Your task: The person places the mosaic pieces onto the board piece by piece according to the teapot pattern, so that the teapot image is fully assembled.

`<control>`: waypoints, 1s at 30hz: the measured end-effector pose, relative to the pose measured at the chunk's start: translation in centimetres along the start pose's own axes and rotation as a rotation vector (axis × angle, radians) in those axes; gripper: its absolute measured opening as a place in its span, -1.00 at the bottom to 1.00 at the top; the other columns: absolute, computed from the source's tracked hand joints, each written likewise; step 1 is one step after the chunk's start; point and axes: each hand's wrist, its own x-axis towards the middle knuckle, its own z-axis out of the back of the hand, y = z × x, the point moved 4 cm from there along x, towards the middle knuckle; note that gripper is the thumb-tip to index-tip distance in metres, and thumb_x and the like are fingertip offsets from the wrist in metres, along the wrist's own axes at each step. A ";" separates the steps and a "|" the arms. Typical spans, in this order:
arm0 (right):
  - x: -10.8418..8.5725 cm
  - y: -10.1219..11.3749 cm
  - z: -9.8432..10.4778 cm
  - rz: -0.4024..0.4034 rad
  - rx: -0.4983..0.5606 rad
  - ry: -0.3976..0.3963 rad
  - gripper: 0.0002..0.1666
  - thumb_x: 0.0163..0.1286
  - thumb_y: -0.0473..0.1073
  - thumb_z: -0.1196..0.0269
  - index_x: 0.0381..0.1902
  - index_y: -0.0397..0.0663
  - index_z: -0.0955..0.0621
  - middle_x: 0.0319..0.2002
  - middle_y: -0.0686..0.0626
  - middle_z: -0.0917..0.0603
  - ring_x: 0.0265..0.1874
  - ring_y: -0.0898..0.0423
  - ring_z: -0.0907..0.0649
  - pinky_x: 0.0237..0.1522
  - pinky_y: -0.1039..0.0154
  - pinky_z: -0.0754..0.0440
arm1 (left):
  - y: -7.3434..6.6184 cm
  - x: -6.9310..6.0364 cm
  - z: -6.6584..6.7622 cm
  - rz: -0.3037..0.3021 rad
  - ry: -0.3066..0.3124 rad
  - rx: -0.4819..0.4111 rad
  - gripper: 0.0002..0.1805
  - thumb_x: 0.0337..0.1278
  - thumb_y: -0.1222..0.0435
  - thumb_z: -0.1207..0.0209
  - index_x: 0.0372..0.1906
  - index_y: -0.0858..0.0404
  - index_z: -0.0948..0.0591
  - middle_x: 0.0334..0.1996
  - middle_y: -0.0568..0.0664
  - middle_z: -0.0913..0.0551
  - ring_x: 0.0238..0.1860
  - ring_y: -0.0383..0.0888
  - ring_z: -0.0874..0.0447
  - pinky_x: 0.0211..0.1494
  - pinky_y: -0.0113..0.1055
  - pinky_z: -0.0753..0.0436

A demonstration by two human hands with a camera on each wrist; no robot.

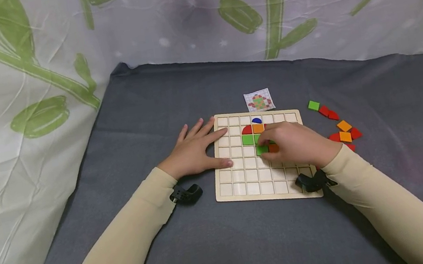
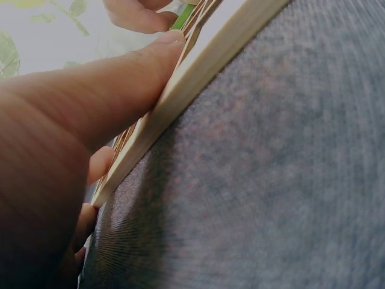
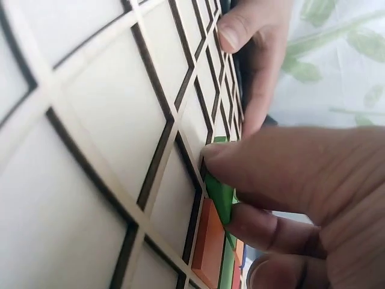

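"Two cream cloth sleeves are reaching in, closest to us. What could be going wrong?"

"Well, the small flat green tile is leaning, not lying flat. Its edge could be catching on the raised lines of the pale wooden grid board. Then it could be popping out of the fingers."

"Anything else?"

"Yes! One square orange tile is sitting right beside it. If the right hand is bumping that, it could be going crooked."

"How are the fingers doing?"

"On the right, thumb and finger are pinching the green tile, with just the tile between them. The left hand is spreading its fingers wide and touching the board's left side. Without that hand, the board could be sliding."

"Where is the green tile sitting?"

"It's leaning near the board's middle, just left of the orange one. Whether it's touching the bottom of its square, I can't tell."
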 end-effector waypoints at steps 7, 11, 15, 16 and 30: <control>-0.1 -0.1 -0.2 0.060 0.018 -0.038 -0.76 0.27 -0.20 -0.57 -0.11 -0.04 -0.81 -0.15 0.04 -0.73 -0.24 0.12 -0.69 -0.17 0.10 -0.70 | 0.0 0.0 0.0 0.016 0.006 0.007 0.09 0.10 -0.48 -0.25 0.68 -0.24 -0.16 0.73 -0.14 0.23 0.73 0.01 0.41 0.65 0.16 0.49; -0.2 -0.1 -0.3 0.066 0.032 -0.049 -0.77 0.26 -0.22 -0.57 -0.12 -0.04 -0.81 -0.16 0.04 -0.72 -0.23 0.13 -0.69 -0.16 0.12 -0.70 | 0.0 0.0 -0.1 0.016 0.002 0.003 0.09 0.10 -0.48 -0.26 0.68 -0.23 -0.17 0.73 -0.14 0.22 0.73 0.02 0.40 0.65 0.17 0.48; -0.6 -0.2 -0.3 0.064 0.017 -0.056 -0.74 0.25 -0.21 -0.58 -0.09 -0.05 -0.82 -0.17 0.04 -0.71 -0.24 0.12 -0.67 -0.19 0.14 -0.68 | 0.0 -0.1 -0.1 0.013 -0.002 0.001 0.08 0.10 -0.47 -0.27 0.68 -0.23 -0.18 0.73 -0.13 0.21 0.73 0.03 0.39 0.66 0.18 0.47; -0.8 -0.2 -0.2 0.064 0.009 -0.061 -0.73 0.25 -0.20 -0.58 -0.08 -0.05 -0.82 -0.16 0.04 -0.71 -0.24 0.12 -0.66 -0.20 0.14 -0.68 | 0.0 -0.1 -0.1 0.013 -0.001 0.003 0.08 0.10 -0.47 -0.27 0.68 -0.23 -0.18 0.73 -0.13 0.21 0.73 0.03 0.40 0.66 0.18 0.47; -5.0 -2.9 2.1 -0.028 -0.019 -0.117 -0.80 0.34 -0.21 -0.51 -0.09 -0.10 -0.82 -0.19 0.03 -0.73 -0.39 0.22 -0.59 -0.36 0.26 -0.62 | 0.0 0.2 -0.1 0.012 -0.005 0.016 0.09 0.08 -0.46 -0.29 0.68 -0.25 -0.17 0.73 -0.16 0.21 0.73 0.00 0.41 0.66 0.14 0.48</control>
